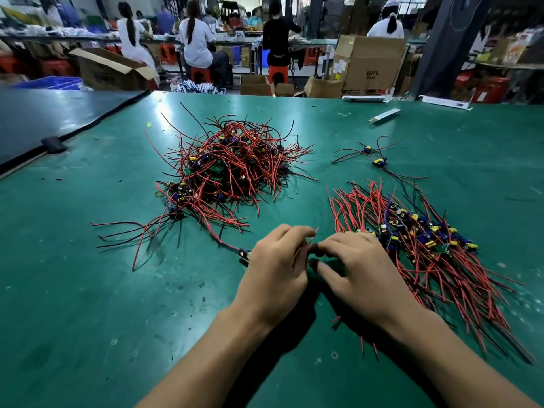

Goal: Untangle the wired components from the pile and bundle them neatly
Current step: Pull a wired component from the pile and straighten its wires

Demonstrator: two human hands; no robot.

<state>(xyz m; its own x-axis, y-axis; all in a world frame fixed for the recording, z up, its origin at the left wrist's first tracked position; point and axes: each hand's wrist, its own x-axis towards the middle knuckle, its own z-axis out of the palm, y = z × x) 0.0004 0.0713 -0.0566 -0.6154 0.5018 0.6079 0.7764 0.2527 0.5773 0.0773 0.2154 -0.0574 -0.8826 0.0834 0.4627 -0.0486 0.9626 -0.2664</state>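
A tangled pile (229, 169) of small circuit boards with red and black wires lies mid-table. To its right lies a sorted bundle (421, 245) with its wires laid side by side. My left hand (276, 269) and my right hand (359, 269) meet near the table's front, between the two heaps. Their fingertips pinch thin red wires (312, 238) that stick up between them. One small board (244, 256) on a black wire lies just left of my left hand. What the palms cover is hidden.
Two loose wired boards (376, 157) lie at the far right of the green table (88, 290). A white strip (384, 115) rests near the far edge. A black mat (44, 113) covers the table's left part. Seated people and cardboard boxes (368, 63) fill the background.
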